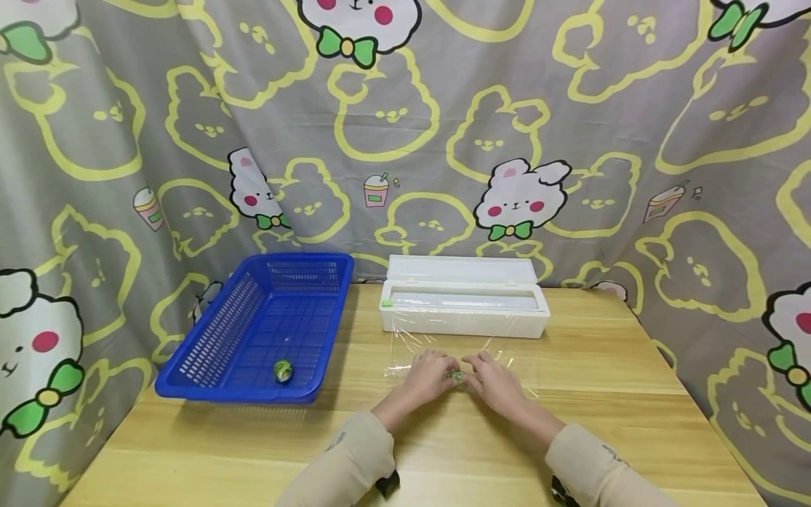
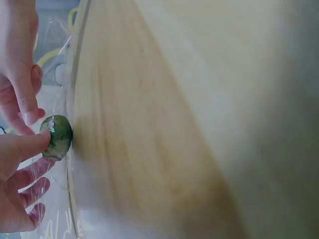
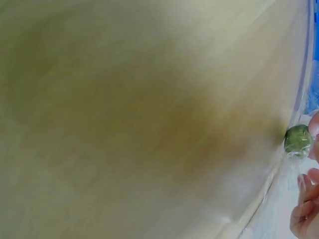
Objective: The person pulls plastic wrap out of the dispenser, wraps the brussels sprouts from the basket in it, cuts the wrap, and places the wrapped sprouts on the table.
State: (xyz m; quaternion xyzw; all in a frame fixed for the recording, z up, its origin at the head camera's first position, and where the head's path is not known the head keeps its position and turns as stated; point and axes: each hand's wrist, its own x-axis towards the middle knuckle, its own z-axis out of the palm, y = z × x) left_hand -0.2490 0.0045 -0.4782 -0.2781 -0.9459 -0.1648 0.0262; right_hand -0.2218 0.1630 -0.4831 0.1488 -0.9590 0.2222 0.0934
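Note:
A small round green thing (image 2: 60, 135), mottled dark and pale with white marks, sits on a clear sheet of cling film (image 1: 405, 359) at the table's middle. My left hand (image 1: 433, 375) holds it, the thumb (image 2: 36, 143) pressed on its top and the other fingers spread beside it under a film sheen. On the other side, my right hand (image 1: 497, 387) is bent close to it, thumb and fingertips together at the film. The film stretches from the white dispenser box (image 1: 465, 322) toward both hands. In the right wrist view the green thing (image 3: 298, 139) looks glossy with film around it.
The dispenser's lid (image 1: 462, 270) stands raised behind the film roll (image 1: 465, 301), with a green slider (image 1: 386, 303) at its left. Left on the wooden table (image 1: 602, 380) is a blue basket (image 1: 253, 392) holding another green ball (image 1: 283, 370). A patterned curtain (image 1: 431, 176) surrounds the table.

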